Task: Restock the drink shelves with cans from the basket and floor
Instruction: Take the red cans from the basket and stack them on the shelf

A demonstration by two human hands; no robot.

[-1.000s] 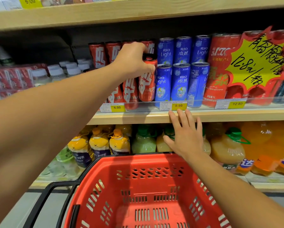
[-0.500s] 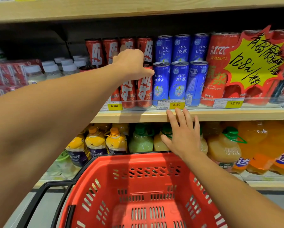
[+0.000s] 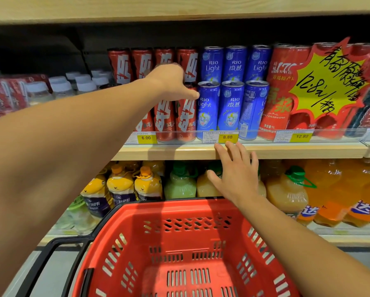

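My left hand reaches onto the middle shelf and grips the top of a red can. That can stands upright in the front row, right beside the blue RIO cans. More red cans are stacked behind and above it. My right hand is open, its fingertips resting against the wooden shelf edge under the 8.80 price tag. The red plastic basket sits below my arms, and the visible part of its inside holds no cans.
Large red cans with a yellow star price sign fill the shelf's right side. White-capped bottles stand at the left. Juice and orange soda bottles line the lower shelf. The basket's black handle lies at the lower left.
My left hand has lowered the red can from a raised position down into the front row beside the blue cans. My right hand stayed on the shelf edge.
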